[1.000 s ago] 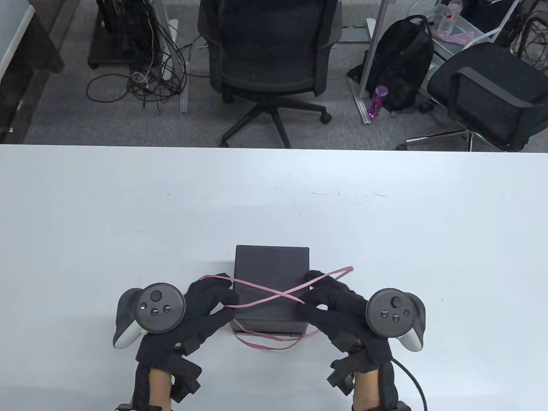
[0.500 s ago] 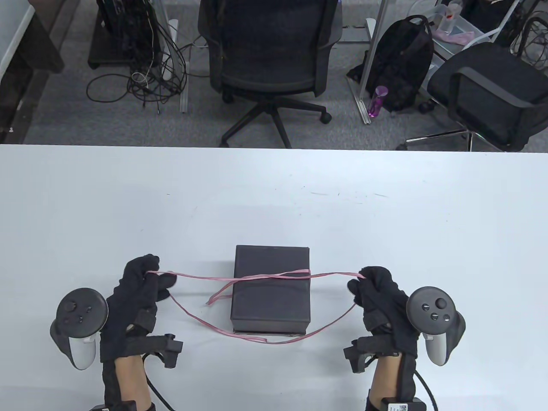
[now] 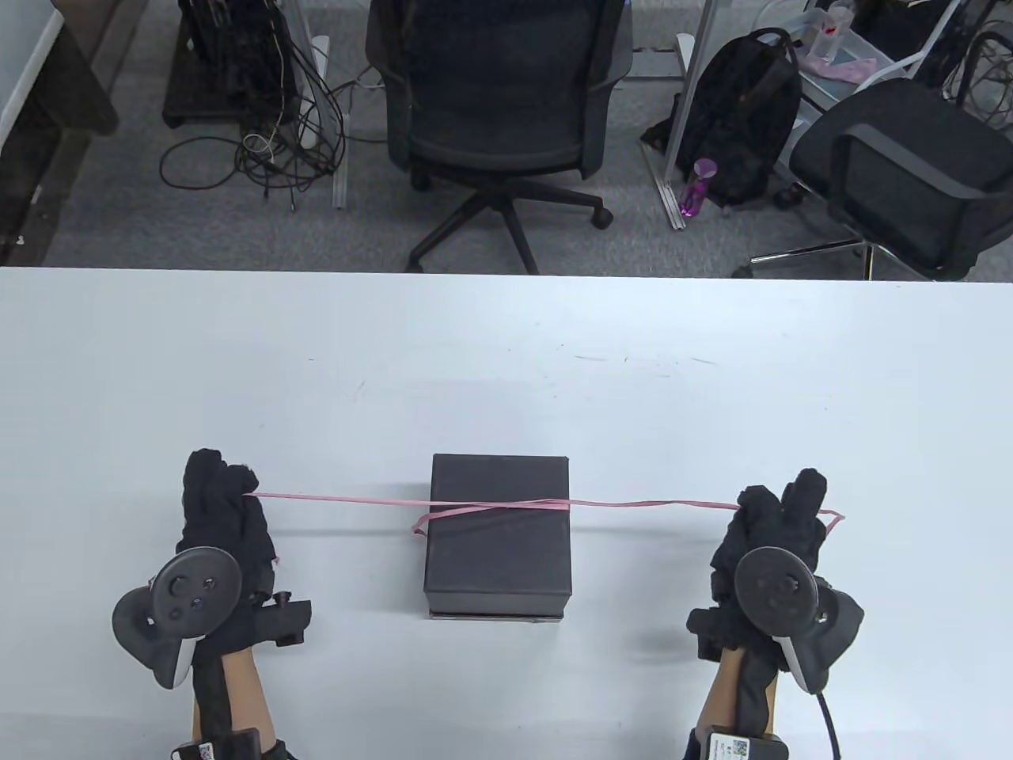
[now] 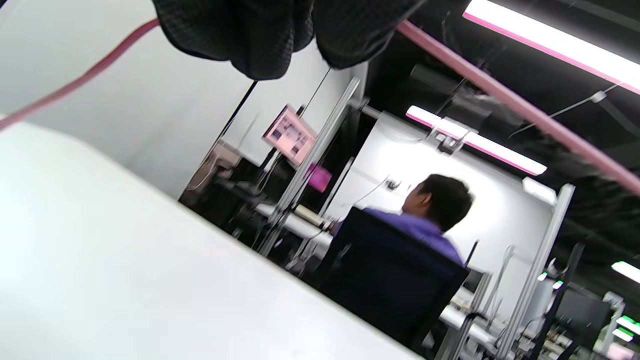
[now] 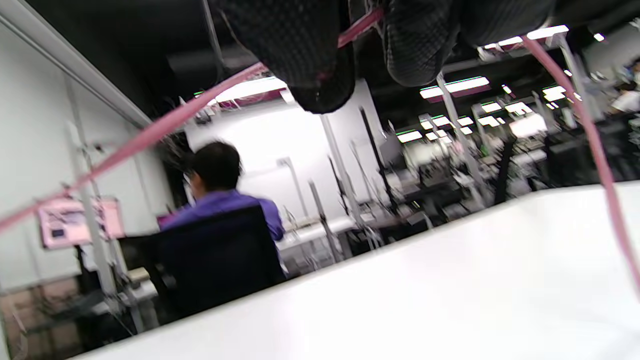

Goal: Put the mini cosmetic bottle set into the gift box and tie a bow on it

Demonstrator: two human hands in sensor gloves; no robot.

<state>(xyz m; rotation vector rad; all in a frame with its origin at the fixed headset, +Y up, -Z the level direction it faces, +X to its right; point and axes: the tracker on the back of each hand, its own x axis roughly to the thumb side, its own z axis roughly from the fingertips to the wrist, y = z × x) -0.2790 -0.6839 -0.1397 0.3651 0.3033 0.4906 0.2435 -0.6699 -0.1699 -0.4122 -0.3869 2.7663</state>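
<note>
A closed black gift box (image 3: 498,546) stands on the white table (image 3: 506,356) near its front edge. A thin pink ribbon (image 3: 633,503) runs taut across the lid, crossed in a small knot at the box's left top edge. My left hand (image 3: 221,499) grips one ribbon end far to the left of the box. My right hand (image 3: 779,511) grips the other end far to the right, with a short tail sticking out past it. In both wrist views the ribbon (image 4: 520,107) (image 5: 150,135) stretches away from curled fingers. No cosmetic bottles are visible.
Beyond the table's far edge stand two black office chairs (image 3: 506,103) (image 3: 910,174), a black backpack (image 3: 744,119), a pink bottle (image 3: 696,186) and floor cables (image 3: 269,150). In the wrist views a person in a purple top (image 4: 425,220) sits at a distant desk.
Both hands have moved outward and away from the box, pulling the ribbon from a loose cross with a slack loop into one taut line with a small knot on the lid.
</note>
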